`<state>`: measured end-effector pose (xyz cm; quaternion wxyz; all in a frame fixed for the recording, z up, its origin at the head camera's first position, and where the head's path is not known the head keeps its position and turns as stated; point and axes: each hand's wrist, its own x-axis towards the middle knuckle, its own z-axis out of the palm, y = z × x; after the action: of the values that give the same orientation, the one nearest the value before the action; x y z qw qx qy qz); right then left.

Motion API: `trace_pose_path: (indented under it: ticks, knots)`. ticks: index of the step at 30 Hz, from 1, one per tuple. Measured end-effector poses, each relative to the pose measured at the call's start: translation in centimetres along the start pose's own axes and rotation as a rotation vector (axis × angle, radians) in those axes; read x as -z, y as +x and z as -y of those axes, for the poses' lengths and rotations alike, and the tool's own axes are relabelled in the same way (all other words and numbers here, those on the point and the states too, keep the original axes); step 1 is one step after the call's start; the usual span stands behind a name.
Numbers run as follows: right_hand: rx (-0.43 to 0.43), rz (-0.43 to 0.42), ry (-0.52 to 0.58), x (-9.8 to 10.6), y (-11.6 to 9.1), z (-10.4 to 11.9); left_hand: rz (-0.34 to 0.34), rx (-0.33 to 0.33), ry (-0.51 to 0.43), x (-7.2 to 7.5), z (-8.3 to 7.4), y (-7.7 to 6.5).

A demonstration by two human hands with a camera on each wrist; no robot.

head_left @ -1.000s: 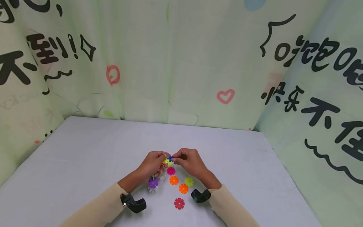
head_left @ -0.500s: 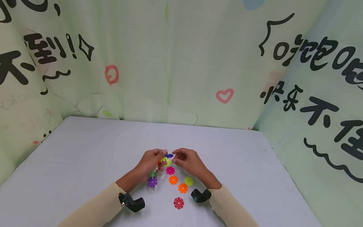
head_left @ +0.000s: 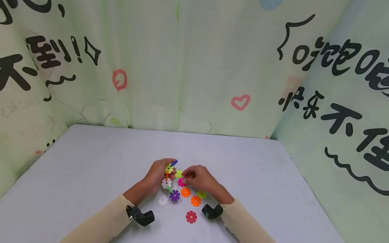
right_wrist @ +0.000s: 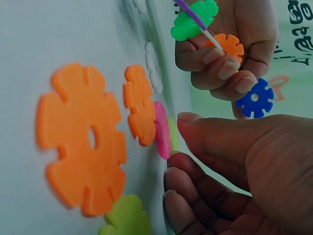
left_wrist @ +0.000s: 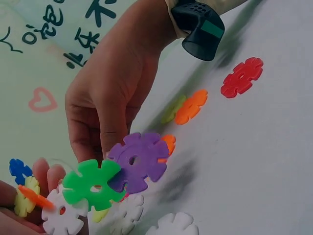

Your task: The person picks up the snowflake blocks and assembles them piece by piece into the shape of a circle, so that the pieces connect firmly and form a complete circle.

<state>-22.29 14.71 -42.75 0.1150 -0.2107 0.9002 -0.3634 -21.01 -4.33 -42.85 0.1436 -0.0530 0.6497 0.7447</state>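
"Desk (head_left: 91,162), left side inward: what do we meet first?"

"We meet the left hand (head_left: 157,171), thumb and fingers curled round the upper end of a chain of slotted flower discs (head_left: 166,183). Through the left wrist view we read it as a blue disc (left_wrist: 20,171), a yellow disc (left_wrist: 25,199), an orange disc (left_wrist: 35,197) nearly edge-on, a white disc (left_wrist: 61,223), a green disc (left_wrist: 84,183) and a purple disc (left_wrist: 146,156)."

"And to the right of that?"

"Loose pieces on the desk: a yellow-green disc (head_left: 178,174), a pink disc (head_left: 181,182) near it, then an orange disc (head_left: 185,192) and, closest to us, a red disc (head_left: 191,217)."

"What about the right hand (head_left: 199,177)?"

"Its thumb and fingers are bent but parted, right by the pink and yellow-green discs. We cannot tell whether it touches either, and we see nothing gripped."

"So what has just changed?"

"Half a second ago it was up beside the blue disc; now it is lower, and blue stays with the chain without it. We'd judge that piece attached, though its slot is unclear, leaving this hand free for loose discs."
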Motion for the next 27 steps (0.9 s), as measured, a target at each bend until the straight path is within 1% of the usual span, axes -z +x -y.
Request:
trace_pose_path:
  ticks: [3,10,16,19,27]
  knots:
    - [-0.002,0.003,-0.028,-0.18,-0.07,0.13,0.01,0.01,-0.007,0.07,-0.13,-0.07]
    - [-0.017,0.014,-0.088,-0.47,-0.16,0.59,0.036,0.004,0.048,0.05,-0.15,-0.37]
    - [-0.032,0.017,-0.083,-0.45,-0.23,0.95,0.042,0.02,0.052,0.06,-0.21,-0.68]
    - [-0.029,0.009,-0.074,-0.35,-0.22,0.97,0.047,0.017,0.05,0.12,-0.17,-0.63]
    - [-0.016,0.002,-0.062,-0.09,-0.22,0.51,0.103,0.017,0.053,0.31,0.63,-0.45]
